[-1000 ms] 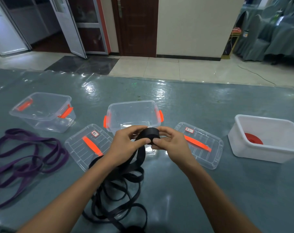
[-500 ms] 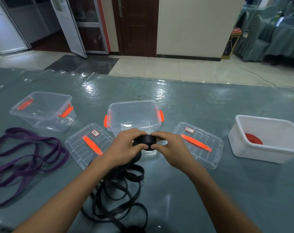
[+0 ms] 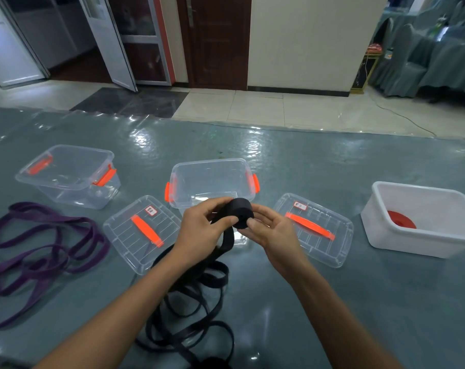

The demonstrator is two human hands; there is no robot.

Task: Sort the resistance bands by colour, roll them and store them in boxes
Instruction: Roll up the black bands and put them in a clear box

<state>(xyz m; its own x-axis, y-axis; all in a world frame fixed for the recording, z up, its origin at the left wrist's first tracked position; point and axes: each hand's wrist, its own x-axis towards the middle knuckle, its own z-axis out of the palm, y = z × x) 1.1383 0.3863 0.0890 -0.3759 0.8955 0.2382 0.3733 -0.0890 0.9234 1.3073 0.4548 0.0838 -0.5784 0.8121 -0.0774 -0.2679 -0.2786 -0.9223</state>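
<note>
The fingers of the left hand (image 3: 199, 230) and the right hand (image 3: 268, 233) grip the rolled end of the black rubber resistance band (image 3: 242, 213), just in front of the clear plastic box with orange latches (image 3: 212, 179). Its unrolled length lies in loose loops on the grey-green table (image 3: 332, 302) between the forearms.

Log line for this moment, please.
step: rolling | left hand: grips black band | right hand: pinches black roll | purple band: unrolled | red roll: in white tub
</note>
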